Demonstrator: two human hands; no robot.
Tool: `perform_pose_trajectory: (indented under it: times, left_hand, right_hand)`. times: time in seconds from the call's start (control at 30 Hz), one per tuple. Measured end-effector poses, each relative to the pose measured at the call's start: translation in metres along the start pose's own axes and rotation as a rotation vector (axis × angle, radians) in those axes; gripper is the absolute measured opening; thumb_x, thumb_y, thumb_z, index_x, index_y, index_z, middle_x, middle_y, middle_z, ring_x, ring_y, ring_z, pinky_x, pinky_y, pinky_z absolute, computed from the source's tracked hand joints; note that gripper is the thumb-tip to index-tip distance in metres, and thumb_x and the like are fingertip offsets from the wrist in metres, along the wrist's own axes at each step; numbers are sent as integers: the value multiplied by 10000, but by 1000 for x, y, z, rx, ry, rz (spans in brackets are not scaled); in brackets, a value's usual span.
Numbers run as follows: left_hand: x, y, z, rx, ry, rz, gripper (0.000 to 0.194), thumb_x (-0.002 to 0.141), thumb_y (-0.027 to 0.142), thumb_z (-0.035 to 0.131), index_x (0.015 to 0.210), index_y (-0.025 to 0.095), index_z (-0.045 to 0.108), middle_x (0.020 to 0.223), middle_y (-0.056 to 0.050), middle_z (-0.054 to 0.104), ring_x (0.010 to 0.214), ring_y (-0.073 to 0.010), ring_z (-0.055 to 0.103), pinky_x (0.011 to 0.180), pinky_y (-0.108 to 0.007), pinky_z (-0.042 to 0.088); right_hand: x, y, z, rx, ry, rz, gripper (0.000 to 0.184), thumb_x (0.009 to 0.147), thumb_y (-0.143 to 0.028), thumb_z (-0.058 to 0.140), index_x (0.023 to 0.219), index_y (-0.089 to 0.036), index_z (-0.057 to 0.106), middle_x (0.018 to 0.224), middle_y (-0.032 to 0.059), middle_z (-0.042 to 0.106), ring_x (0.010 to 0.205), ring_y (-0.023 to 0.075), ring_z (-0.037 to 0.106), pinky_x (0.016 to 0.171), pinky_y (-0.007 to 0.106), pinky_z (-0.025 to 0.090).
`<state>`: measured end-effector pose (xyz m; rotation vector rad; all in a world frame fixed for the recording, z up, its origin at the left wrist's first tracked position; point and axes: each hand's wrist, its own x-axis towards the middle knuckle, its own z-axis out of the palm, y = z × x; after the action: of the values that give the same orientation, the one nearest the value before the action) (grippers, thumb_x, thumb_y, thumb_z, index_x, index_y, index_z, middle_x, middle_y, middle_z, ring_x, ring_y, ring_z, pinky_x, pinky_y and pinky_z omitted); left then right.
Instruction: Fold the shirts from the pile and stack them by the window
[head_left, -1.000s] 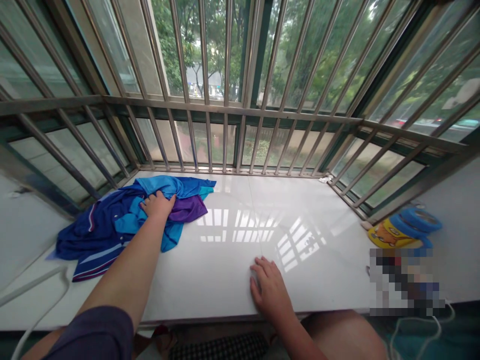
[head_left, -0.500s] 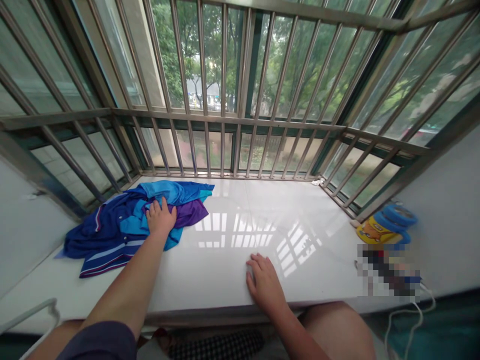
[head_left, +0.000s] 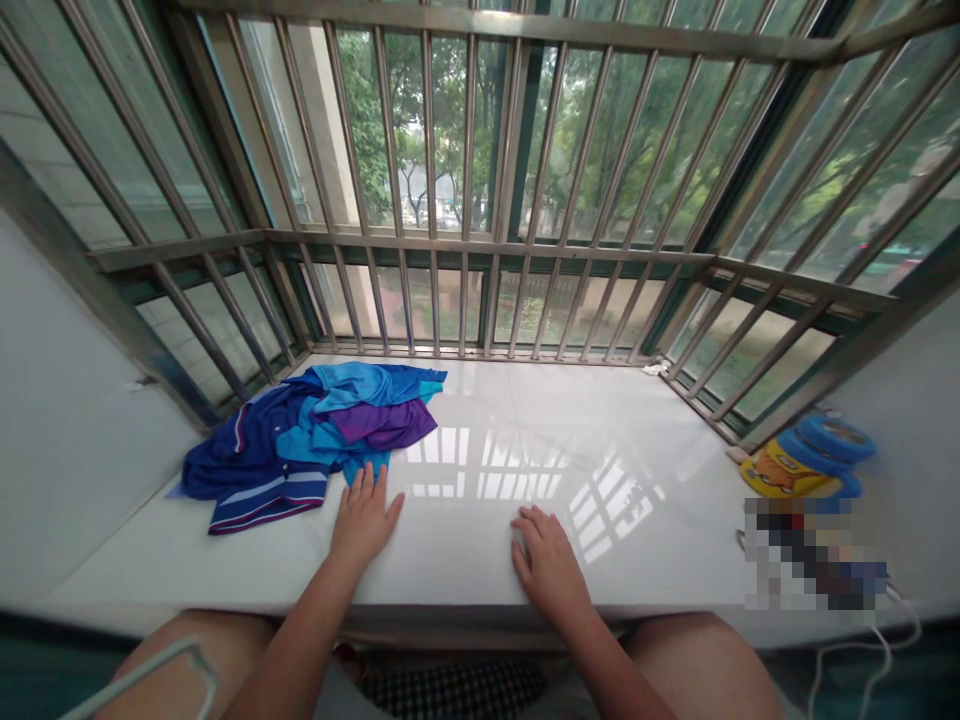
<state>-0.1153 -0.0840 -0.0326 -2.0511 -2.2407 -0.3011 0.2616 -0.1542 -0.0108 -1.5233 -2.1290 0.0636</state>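
I have the left hand (head_left: 365, 520) low over the worktop (head_left: 457, 550), fingers open and spread, their tips over the near edge of the light blue cloth; from here I can't tell whether they touch it. The crumpled clothes (head_left: 307, 440), dark blue, light blue and purple, lie on the worktop's left side, near the window bars (head_left: 409, 305). My right hand (head_left: 551, 560) is near the worktop's front edge, fingers open and loosely bent.
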Motion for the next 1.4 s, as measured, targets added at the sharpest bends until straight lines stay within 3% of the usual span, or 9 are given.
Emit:
perform_pose_trajectory:
  times: [0.23, 0.33, 0.43, 0.73, 0.83, 0.97, 1.13, 1.23, 1.4]
  left_hand:
    - [-24, 3, -24, -137, 96, 87, 505, 1064, 407, 445, 1409, 145, 704, 1581, -211, 622, 1481, -383, 570, 1237, -549, 432]
    - [-24, 0, -37, -254, 69, 98, 418, 1083, 393, 417, 1014, 216, 789, 1105, -158, 813, 1080, -342, 764, 975, -455, 570]
    - [-27, -1, -46, -317, -41, 120, 545, 1121, 432, 332, 766, 255, 706, 728, -88, 736, 730, -280, 732, 718, -391, 513]
    - [-26, 9, -50, -320, -111, 61, 508, 1033, 565, 457, 639, 292, 626, 685, -64, 709, 689, -261, 681, 708, -382, 481]
    - [5, -12, -62, -365, 19, -91, 495, 1016, 582, 443, 635, 293, 569, 646, -46, 646, 672, -246, 639, 711, -378, 488]
    - [90, -47, -92, -372, 220, -326, 562, 1077, 563, 253, 902, 224, 666, 874, -98, 739, 862, -277, 692, 806, -386, 507]
    - [187, -67, -108, -390, 268, -584, 576, 922, 556, 577, 1213, 76, 705, 1283, -276, 734, 1244, -421, 657, 1030, -498, 515]
    - [203, -71, -101, -384, 192, -706, 640, 827, 552, 699, 1193, 27, 710, 1254, -342, 719, 1222, -488, 653, 978, -556, 533]
    - [190, -74, -99, -362, 303, -626, 485, 990, 531, 523, 1224, 142, 694, 1231, -220, 750, 1158, -379, 675, 971, -468, 530]
  right_hand:
    - [-1, 5, 4, 2, -7, -17, 311, 1012, -232, 581, 1286, -240, 727, 1440, 128, 715, 1410, 341, 635, 1236, 631, 451]
    - [-1, 7, 6, -5, 1, -23, 311, 1016, -238, 577, 1287, -243, 728, 1437, 128, 718, 1405, 340, 639, 1234, 627, 454]
    - [-2, 9, 8, -12, 8, -31, 311, 1020, -241, 568, 1288, -247, 725, 1436, 126, 720, 1405, 336, 638, 1227, 615, 462]
    - [-2, 10, 9, 6, 7, -28, 306, 1022, -255, 562, 1276, -239, 732, 1439, 133, 718, 1407, 339, 635, 1238, 614, 448]
    - [-3, 9, 8, 10, -4, -24, 312, 1015, -239, 570, 1283, -243, 730, 1443, 131, 716, 1411, 346, 634, 1235, 626, 453]
    - [-3, 8, 7, 8, 3, -22, 311, 1003, -220, 580, 1273, -245, 731, 1448, 131, 714, 1414, 345, 633, 1238, 622, 456]
    - [-2, 9, 8, 0, 8, -16, 302, 1006, -212, 569, 1258, -249, 730, 1439, 133, 718, 1401, 342, 643, 1231, 623, 463]
    - [-2, 8, 7, -4, -10, -8, 315, 987, -194, 577, 1258, -246, 727, 1448, 133, 712, 1408, 343, 638, 1233, 627, 460]
    - [-2, 6, 6, -4, -16, -3, 338, 980, -160, 563, 1266, -248, 721, 1453, 125, 710, 1417, 331, 629, 1242, 626, 449]
